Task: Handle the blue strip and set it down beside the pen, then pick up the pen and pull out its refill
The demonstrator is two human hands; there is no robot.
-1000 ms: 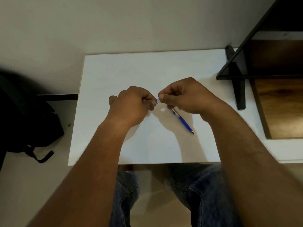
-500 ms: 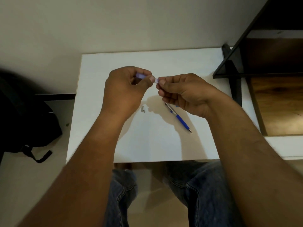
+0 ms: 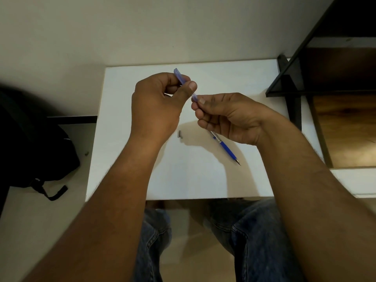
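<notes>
My left hand [image 3: 156, 102] pinches a thin translucent blue tube [image 3: 180, 77] between thumb and fingers, raised above the white table [image 3: 203, 176]. The tube slants from upper left down to my right hand [image 3: 225, 115], whose thumb and forefinger pinch its lower end. On the table under the right hand lies a blue pen [image 3: 225, 148], tip pointing to the lower right, its rear end hidden by the hand. A small grey metal piece [image 3: 180, 134] lies on the table between the two hands.
A black shelf frame [image 3: 293, 82] with wooden boards stands at the table's right. A black backpack [image 3: 30, 139] sits on the floor to the left. A plain wall runs behind the table. My jeans-clad legs [image 3: 252, 237] show below the front edge.
Both hands have risen from the table. The left hand has drawn the blue tube up and to the left, so more of it shows. The small grey piece now lies uncovered on the table.
</notes>
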